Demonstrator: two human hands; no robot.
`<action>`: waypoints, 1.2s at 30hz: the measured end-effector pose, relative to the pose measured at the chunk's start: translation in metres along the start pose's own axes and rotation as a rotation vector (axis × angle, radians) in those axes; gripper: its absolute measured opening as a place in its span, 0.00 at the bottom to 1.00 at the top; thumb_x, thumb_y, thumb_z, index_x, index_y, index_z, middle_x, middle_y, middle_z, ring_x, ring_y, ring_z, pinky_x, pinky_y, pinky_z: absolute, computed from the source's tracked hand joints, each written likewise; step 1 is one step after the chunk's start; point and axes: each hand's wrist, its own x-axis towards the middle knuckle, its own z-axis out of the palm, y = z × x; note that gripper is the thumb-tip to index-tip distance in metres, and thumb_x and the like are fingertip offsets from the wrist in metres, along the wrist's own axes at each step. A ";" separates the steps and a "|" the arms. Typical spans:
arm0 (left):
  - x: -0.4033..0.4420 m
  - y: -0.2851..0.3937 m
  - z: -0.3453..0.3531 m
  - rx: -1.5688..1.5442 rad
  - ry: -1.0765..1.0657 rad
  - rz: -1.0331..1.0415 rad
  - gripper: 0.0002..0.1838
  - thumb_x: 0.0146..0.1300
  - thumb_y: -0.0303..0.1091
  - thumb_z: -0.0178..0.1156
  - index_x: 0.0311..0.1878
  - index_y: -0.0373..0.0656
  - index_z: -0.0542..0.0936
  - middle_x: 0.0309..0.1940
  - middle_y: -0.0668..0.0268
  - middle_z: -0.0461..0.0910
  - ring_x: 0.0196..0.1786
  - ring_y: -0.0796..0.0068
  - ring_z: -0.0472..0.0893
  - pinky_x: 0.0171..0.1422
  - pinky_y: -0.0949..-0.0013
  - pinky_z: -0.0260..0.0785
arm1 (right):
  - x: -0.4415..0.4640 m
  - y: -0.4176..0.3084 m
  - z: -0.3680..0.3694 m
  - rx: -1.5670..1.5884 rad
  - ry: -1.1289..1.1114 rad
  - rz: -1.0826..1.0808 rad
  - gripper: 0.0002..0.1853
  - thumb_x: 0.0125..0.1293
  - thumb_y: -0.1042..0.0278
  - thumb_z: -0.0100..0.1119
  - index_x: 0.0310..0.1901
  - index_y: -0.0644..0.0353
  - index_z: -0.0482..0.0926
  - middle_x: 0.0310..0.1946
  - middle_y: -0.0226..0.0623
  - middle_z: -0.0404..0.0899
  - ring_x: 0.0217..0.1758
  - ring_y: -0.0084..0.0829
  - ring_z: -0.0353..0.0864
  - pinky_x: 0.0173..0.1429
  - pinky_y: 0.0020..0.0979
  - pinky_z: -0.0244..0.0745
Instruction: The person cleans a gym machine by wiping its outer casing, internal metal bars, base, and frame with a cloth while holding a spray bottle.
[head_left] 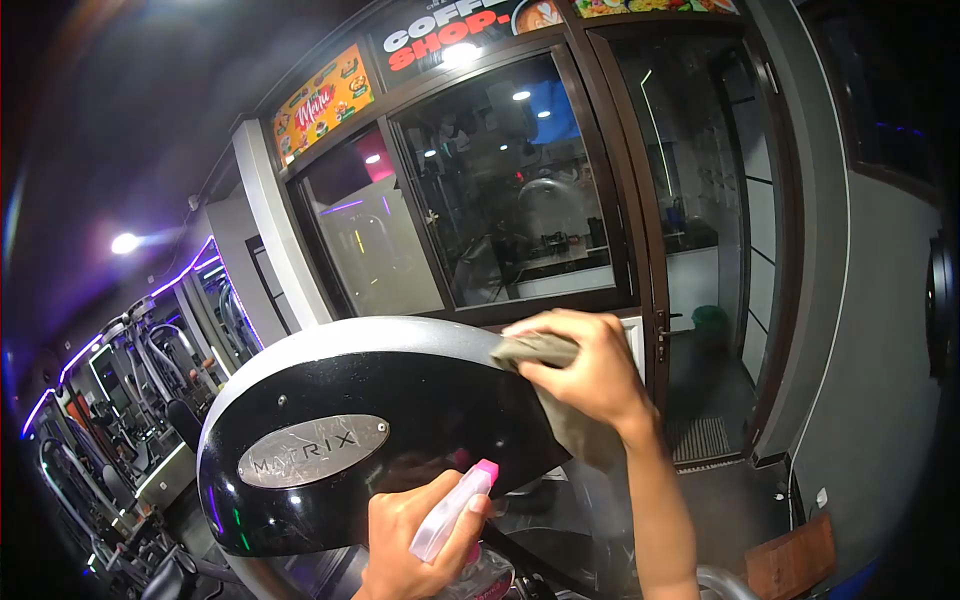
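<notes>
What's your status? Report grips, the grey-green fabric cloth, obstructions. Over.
Left grip around pale, pink-nozzled spray bottle. Right grip holds the cloth at curved silver rim of glossy black machine housing. Nothing visible blocking the cloth.

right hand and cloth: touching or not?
Touching. The head view shows the right hand gripping the cloth between thumb and fingers.

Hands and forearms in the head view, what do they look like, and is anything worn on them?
The left hand and right hand look ungloved. The right forearm is slim, with no sleeve or watch visible.
</notes>
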 end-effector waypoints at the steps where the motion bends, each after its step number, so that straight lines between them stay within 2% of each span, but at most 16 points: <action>1: 0.001 0.002 -0.001 0.023 -0.013 -0.029 0.13 0.67 0.34 0.57 0.31 0.36 0.84 0.16 0.66 0.74 0.17 0.80 0.71 0.25 0.73 0.60 | 0.013 0.003 0.005 0.021 -0.036 -0.026 0.16 0.51 0.69 0.72 0.44 0.55 0.88 0.40 0.40 0.88 0.44 0.39 0.89 0.52 0.34 0.81; 4: 0.002 0.007 -0.002 0.064 -0.037 -0.083 0.13 0.67 0.34 0.57 0.31 0.36 0.85 0.16 0.66 0.75 0.18 0.80 0.71 0.25 0.73 0.60 | 0.036 0.001 0.008 0.013 -0.180 0.103 0.14 0.55 0.67 0.69 0.45 0.56 0.88 0.40 0.42 0.88 0.44 0.41 0.89 0.54 0.35 0.80; 7: 0.001 0.010 -0.003 0.068 -0.044 -0.130 0.14 0.67 0.35 0.57 0.31 0.37 0.85 0.17 0.66 0.76 0.18 0.80 0.72 0.26 0.74 0.61 | 0.026 0.001 -0.001 0.089 -0.178 0.179 0.13 0.57 0.66 0.68 0.45 0.56 0.87 0.40 0.43 0.88 0.45 0.40 0.89 0.55 0.34 0.79; 11: 0.000 0.007 0.000 0.065 -0.021 -0.120 0.15 0.66 0.37 0.57 0.30 0.37 0.85 0.17 0.65 0.78 0.19 0.79 0.73 0.27 0.74 0.62 | -0.013 0.007 -0.018 0.071 -0.075 0.298 0.12 0.59 0.67 0.68 0.45 0.57 0.87 0.40 0.41 0.89 0.46 0.37 0.89 0.54 0.34 0.78; 14: 0.000 0.007 -0.001 0.066 -0.040 -0.111 0.16 0.65 0.38 0.57 0.30 0.37 0.85 0.18 0.65 0.78 0.19 0.78 0.74 0.28 0.74 0.63 | -0.055 0.006 -0.030 0.044 0.025 0.380 0.13 0.57 0.71 0.69 0.45 0.60 0.86 0.38 0.41 0.88 0.44 0.35 0.89 0.52 0.33 0.79; 18: -0.001 0.003 0.003 0.045 -0.003 -0.103 0.16 0.65 0.38 0.57 0.30 0.36 0.85 0.17 0.65 0.78 0.19 0.78 0.73 0.27 0.73 0.62 | -0.080 0.000 -0.030 0.065 0.102 0.375 0.12 0.55 0.75 0.67 0.43 0.62 0.87 0.37 0.40 0.89 0.42 0.28 0.89 0.50 0.28 0.80; 20: -0.002 0.006 0.003 0.078 -0.005 -0.096 0.16 0.65 0.38 0.57 0.29 0.37 0.85 0.17 0.65 0.77 0.18 0.78 0.72 0.27 0.73 0.61 | -0.075 -0.007 -0.020 0.011 0.149 0.348 0.15 0.54 0.73 0.71 0.45 0.59 0.87 0.41 0.41 0.89 0.45 0.36 0.89 0.51 0.32 0.81; 21: -0.001 0.006 0.002 0.076 -0.007 -0.097 0.16 0.65 0.38 0.57 0.29 0.37 0.85 0.17 0.65 0.77 0.18 0.78 0.72 0.27 0.73 0.61 | -0.069 -0.011 -0.015 -0.003 0.168 0.282 0.16 0.53 0.72 0.72 0.45 0.58 0.87 0.39 0.40 0.88 0.43 0.38 0.89 0.49 0.33 0.81; 24: -0.001 0.009 0.001 0.087 -0.025 -0.100 0.16 0.65 0.38 0.57 0.29 0.37 0.85 0.16 0.65 0.76 0.18 0.78 0.72 0.27 0.72 0.60 | -0.051 -0.027 -0.001 -0.050 0.130 0.138 0.16 0.51 0.71 0.73 0.44 0.57 0.85 0.37 0.39 0.86 0.41 0.40 0.86 0.48 0.35 0.80; 27: -0.002 0.010 0.001 0.103 -0.031 -0.118 0.16 0.66 0.38 0.57 0.29 0.37 0.85 0.16 0.65 0.75 0.18 0.79 0.72 0.27 0.72 0.61 | -0.048 -0.040 0.001 -0.129 0.102 0.059 0.16 0.51 0.72 0.73 0.44 0.56 0.85 0.41 0.37 0.86 0.43 0.40 0.85 0.51 0.36 0.79; 31: -0.002 0.004 0.000 0.073 -0.031 -0.070 0.16 0.66 0.38 0.57 0.30 0.36 0.85 0.16 0.66 0.76 0.17 0.79 0.72 0.26 0.73 0.61 | -0.076 -0.035 0.000 -0.114 0.161 0.077 0.18 0.50 0.74 0.74 0.45 0.56 0.85 0.42 0.37 0.86 0.44 0.40 0.85 0.51 0.35 0.80; 33: -0.002 0.001 0.001 0.052 -0.040 -0.055 0.15 0.66 0.37 0.57 0.29 0.36 0.85 0.16 0.66 0.76 0.17 0.79 0.73 0.25 0.74 0.61 | -0.094 -0.034 -0.005 -0.126 0.242 0.231 0.19 0.49 0.76 0.73 0.46 0.57 0.86 0.42 0.36 0.86 0.45 0.38 0.86 0.52 0.34 0.80; 36: -0.004 -0.003 0.004 0.010 0.000 0.013 0.15 0.66 0.36 0.56 0.29 0.36 0.84 0.17 0.66 0.78 0.17 0.80 0.74 0.25 0.75 0.61 | -0.114 -0.028 -0.004 -0.114 0.327 0.332 0.19 0.47 0.78 0.73 0.45 0.58 0.86 0.42 0.37 0.86 0.45 0.38 0.86 0.51 0.34 0.81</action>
